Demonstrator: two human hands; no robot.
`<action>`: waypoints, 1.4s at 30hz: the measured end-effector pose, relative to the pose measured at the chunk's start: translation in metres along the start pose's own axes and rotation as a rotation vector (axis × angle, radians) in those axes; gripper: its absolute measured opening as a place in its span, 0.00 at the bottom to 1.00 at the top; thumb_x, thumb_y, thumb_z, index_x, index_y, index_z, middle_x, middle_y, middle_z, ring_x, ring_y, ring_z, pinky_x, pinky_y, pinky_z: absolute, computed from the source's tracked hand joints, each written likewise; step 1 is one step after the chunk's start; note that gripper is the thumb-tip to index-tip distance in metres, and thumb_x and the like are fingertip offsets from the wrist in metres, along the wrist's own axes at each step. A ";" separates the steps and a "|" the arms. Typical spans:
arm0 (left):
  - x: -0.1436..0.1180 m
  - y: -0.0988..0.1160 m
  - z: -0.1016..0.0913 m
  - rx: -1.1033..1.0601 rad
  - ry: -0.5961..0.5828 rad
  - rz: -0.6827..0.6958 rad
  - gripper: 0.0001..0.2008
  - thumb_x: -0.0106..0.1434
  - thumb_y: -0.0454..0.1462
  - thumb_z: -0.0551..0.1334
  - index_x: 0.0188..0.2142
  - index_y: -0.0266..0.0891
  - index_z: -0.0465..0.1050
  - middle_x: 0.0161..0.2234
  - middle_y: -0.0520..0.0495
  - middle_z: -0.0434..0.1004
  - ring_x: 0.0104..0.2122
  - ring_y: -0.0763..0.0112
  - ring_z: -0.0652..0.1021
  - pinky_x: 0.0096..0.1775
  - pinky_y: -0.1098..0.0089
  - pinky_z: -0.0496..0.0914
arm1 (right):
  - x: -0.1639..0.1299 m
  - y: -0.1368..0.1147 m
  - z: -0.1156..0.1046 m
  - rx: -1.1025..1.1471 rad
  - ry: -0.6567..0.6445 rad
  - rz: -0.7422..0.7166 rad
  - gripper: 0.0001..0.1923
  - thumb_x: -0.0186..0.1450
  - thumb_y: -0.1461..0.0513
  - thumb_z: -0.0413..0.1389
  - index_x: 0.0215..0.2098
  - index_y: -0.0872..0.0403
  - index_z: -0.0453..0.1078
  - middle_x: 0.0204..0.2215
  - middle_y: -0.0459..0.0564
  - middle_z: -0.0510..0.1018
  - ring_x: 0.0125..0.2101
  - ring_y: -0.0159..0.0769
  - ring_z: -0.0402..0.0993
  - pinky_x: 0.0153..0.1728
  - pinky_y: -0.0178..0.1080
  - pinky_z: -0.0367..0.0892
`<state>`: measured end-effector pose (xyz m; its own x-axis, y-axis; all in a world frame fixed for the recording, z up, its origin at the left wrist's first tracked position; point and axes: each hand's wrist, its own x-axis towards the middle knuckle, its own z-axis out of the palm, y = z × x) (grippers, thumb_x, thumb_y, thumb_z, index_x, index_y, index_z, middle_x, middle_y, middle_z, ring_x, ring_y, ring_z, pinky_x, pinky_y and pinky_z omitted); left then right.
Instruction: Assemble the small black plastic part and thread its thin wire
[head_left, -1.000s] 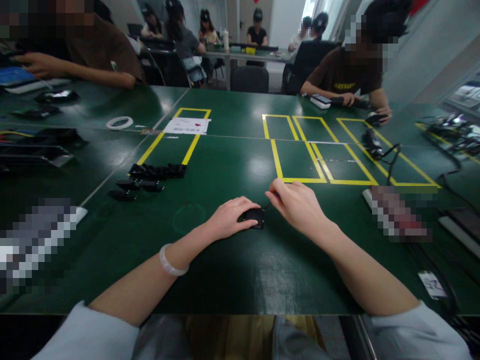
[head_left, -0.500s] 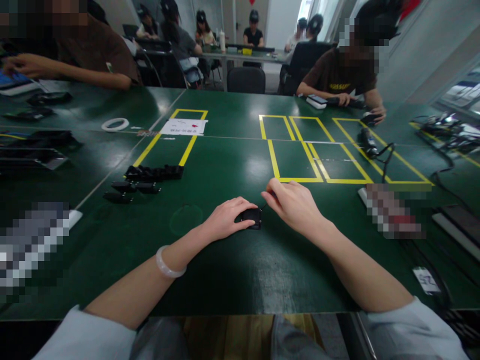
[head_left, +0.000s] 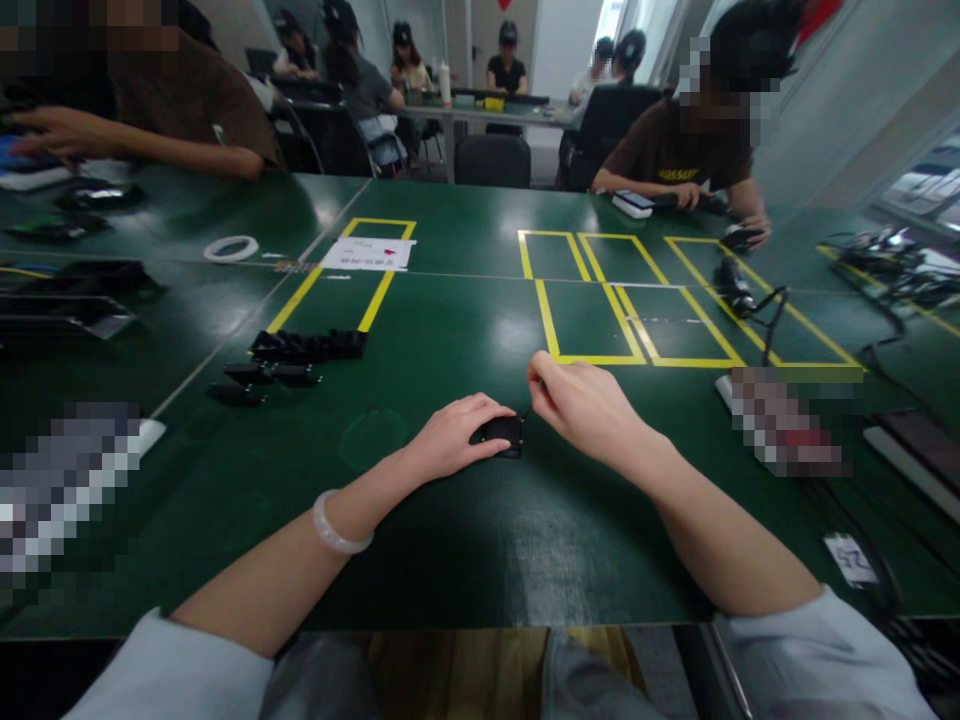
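On the green table (head_left: pixel 465 560) lies a small flat black rectangular piece (head_left: pixel 507 434) with small bright spots along its right edge. My left hand (head_left: pixel 454 437) closes on it from the left, thumb at its near edge and fingers at the far edge. Just to its right, my right hand (head_left: pixel 592 405) is closed in a pinch. A thin dark rod (head_left: pixel 526 412) sticks out from the right fingertips and reaches the right edge of the piece. What kind of rod it is, I cannot make out; most of it is hidden by the fingers.
Several black parts (head_left: pixel 307 345) lie left of my hands. Yellow tape outlines (head_left: pixel 596 360) mark the table ahead. A roll of white tape (head_left: pixel 230 249) and a paper sheet (head_left: pixel 369 253) lie farther back. Cables (head_left: pixel 769 320) run at right. Co-workers sit across the table.
My right hand has shifted very slightly and turned at the wrist, still pinching the thin rod. My left hand and the black piece stay in place.
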<state>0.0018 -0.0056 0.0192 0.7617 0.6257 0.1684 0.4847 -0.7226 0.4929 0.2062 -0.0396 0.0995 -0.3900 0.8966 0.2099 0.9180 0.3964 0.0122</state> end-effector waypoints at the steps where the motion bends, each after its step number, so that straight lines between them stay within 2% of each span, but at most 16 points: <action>1: 0.000 0.000 0.000 0.000 0.001 -0.002 0.19 0.66 0.45 0.57 0.54 0.44 0.66 0.47 0.45 0.70 0.47 0.62 0.72 0.50 0.63 0.67 | 0.001 0.000 -0.002 -0.008 -0.016 -0.004 0.12 0.69 0.59 0.40 0.40 0.53 0.62 0.27 0.47 0.77 0.26 0.33 0.72 0.26 0.34 0.49; 5: -0.001 0.000 0.001 0.000 -0.003 -0.011 0.19 0.65 0.45 0.57 0.53 0.44 0.66 0.48 0.45 0.70 0.47 0.61 0.72 0.50 0.63 0.67 | 0.004 0.000 -0.008 -0.039 -0.071 -0.010 0.14 0.71 0.55 0.39 0.41 0.53 0.61 0.26 0.47 0.77 0.27 0.35 0.73 0.25 0.35 0.47; 12: 0.000 -0.001 0.001 -0.009 0.008 -0.008 0.18 0.65 0.45 0.58 0.53 0.44 0.67 0.47 0.45 0.71 0.46 0.62 0.73 0.50 0.63 0.67 | 0.010 -0.001 -0.012 -0.069 -0.124 -0.037 0.12 0.70 0.57 0.40 0.41 0.53 0.61 0.27 0.49 0.77 0.26 0.35 0.73 0.24 0.35 0.45; 23: 0.000 -0.001 0.000 -0.015 0.002 -0.010 0.18 0.65 0.45 0.58 0.53 0.44 0.67 0.47 0.45 0.71 0.46 0.62 0.73 0.49 0.63 0.67 | 0.004 -0.003 -0.011 0.052 -0.099 -0.027 0.11 0.70 0.61 0.39 0.43 0.54 0.61 0.27 0.47 0.76 0.24 0.31 0.69 0.24 0.34 0.46; 31: 0.000 0.000 0.000 -0.012 0.001 -0.013 0.19 0.65 0.46 0.57 0.53 0.44 0.67 0.48 0.45 0.70 0.47 0.61 0.72 0.50 0.63 0.67 | 0.005 -0.003 -0.006 -0.032 -0.096 0.031 0.16 0.71 0.55 0.37 0.41 0.53 0.62 0.27 0.48 0.77 0.25 0.33 0.71 0.23 0.34 0.44; 42: 0.000 0.000 0.000 0.004 -0.009 -0.018 0.19 0.65 0.46 0.57 0.53 0.45 0.67 0.47 0.45 0.70 0.47 0.61 0.72 0.49 0.63 0.68 | 0.002 -0.004 -0.008 0.030 -0.069 0.007 0.11 0.69 0.61 0.40 0.42 0.54 0.61 0.28 0.47 0.77 0.26 0.30 0.70 0.24 0.34 0.48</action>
<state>0.0020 -0.0057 0.0196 0.7570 0.6356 0.1516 0.4999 -0.7127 0.4921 0.2023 -0.0415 0.1078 -0.3890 0.9102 0.1420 0.9183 0.3954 -0.0189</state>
